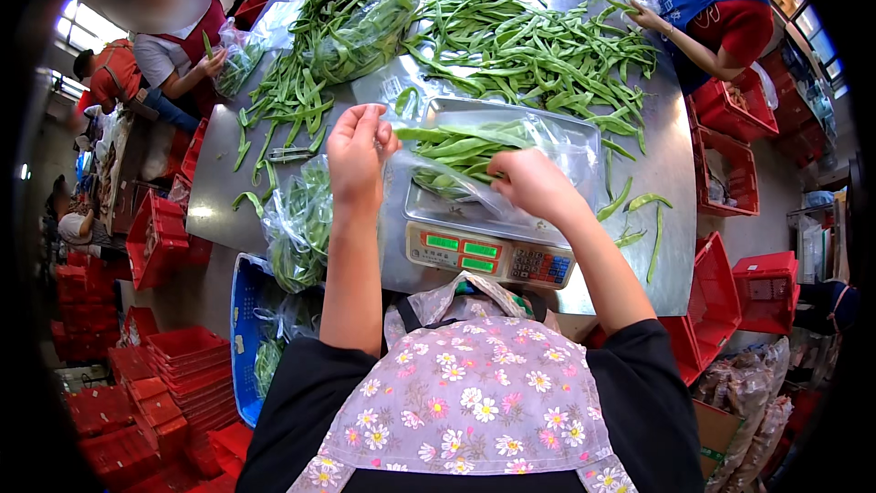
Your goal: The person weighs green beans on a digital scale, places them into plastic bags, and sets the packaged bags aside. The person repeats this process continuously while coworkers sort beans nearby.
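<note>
A clear plastic bag (448, 181) of flat green beans (465, 144) lies on the metal tray (582, 130) of a digital scale (489, 253). My left hand (359, 150) is raised at the tray's left side, its fingers pinched on the bag's edge. My right hand (534, 178), slightly blurred, is curled over the bag's right part; its fingertips touch the film or the beans, and I cannot tell whether they grip. Green digits glow on the scale's displays. Left of my left forearm sits a filled bag of beans (298, 233).
A loose heap of beans (527, 48) and a large open bag of beans (356, 20) cover the far side of the steel table (226, 205). Scissors (291, 155) lie at left. Two people (718, 14) handle beans across from me. A blue crate (246, 335) and red crates (712, 294) flank the table.
</note>
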A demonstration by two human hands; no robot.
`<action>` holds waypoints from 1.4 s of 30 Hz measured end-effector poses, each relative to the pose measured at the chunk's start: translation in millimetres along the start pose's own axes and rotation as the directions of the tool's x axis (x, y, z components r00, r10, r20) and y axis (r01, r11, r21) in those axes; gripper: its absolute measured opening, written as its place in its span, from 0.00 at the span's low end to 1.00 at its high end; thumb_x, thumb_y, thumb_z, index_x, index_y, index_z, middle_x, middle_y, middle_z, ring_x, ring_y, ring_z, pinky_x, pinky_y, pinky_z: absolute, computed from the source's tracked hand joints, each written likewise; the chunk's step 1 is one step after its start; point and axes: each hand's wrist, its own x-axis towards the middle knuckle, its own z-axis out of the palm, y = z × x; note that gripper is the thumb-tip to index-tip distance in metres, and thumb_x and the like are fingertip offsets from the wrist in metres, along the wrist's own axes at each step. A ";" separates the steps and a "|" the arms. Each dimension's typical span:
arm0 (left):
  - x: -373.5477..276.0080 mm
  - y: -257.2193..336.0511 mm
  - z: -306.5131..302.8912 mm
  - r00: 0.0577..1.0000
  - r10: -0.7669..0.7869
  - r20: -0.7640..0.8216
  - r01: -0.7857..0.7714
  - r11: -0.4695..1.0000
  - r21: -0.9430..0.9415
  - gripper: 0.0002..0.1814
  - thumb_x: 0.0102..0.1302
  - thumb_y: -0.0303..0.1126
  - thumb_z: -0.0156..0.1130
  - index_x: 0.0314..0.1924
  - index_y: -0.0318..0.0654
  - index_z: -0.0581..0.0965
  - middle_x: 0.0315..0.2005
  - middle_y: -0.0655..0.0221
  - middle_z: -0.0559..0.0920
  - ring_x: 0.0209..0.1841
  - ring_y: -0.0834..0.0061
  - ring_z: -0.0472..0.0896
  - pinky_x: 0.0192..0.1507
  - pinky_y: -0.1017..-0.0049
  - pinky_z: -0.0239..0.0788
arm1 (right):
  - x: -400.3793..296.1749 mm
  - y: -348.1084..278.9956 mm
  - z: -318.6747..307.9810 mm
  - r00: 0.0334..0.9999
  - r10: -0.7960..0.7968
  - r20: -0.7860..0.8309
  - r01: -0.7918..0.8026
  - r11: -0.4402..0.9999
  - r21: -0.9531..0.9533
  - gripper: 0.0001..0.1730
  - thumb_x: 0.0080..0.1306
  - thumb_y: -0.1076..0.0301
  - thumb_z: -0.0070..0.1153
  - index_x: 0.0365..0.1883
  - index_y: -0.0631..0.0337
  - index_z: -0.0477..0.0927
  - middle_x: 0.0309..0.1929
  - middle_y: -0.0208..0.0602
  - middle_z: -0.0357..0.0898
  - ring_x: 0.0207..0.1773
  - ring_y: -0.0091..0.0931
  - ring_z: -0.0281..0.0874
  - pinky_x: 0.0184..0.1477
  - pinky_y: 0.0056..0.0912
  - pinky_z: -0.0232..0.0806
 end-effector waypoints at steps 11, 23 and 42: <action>-54.4 26.8 3.0 0.989 0.121 0.084 -0.127 0.990 0.068 0.06 0.68 0.28 0.52 0.38 0.34 0.75 0.27 0.69 0.77 0.16 0.86 0.65 0.20 0.83 0.58 | 37.4 19.4 14.1 0.985 -0.174 -0.001 0.156 0.887 -0.434 0.35 0.39 0.63 0.69 0.48 0.58 0.73 0.47 0.48 0.75 0.59 0.45 0.65 0.61 0.46 0.57; -63.6 25.4 -1.9 0.993 0.114 0.039 -0.119 0.977 0.179 0.04 0.67 0.27 0.53 0.37 0.35 0.74 0.25 0.71 0.76 0.22 0.83 0.70 0.28 0.82 0.66 | -15.2 14.5 3.8 0.967 -0.158 -0.201 0.146 0.987 -0.073 0.24 0.46 0.70 0.65 0.45 0.58 0.76 0.41 0.43 0.78 0.46 0.43 0.74 0.47 0.43 0.67; -69.5 20.9 -24.7 0.977 0.146 0.157 -0.207 0.833 0.514 0.34 0.67 0.42 0.57 0.64 0.30 0.56 0.36 0.63 0.80 0.42 0.77 0.77 0.52 0.76 0.65 | -139.8 57.8 -135.3 0.601 0.194 -0.776 0.791 -0.289 0.540 0.10 0.61 0.75 0.52 0.40 0.57 0.68 0.34 0.28 0.69 0.42 0.21 0.70 0.52 0.32 0.63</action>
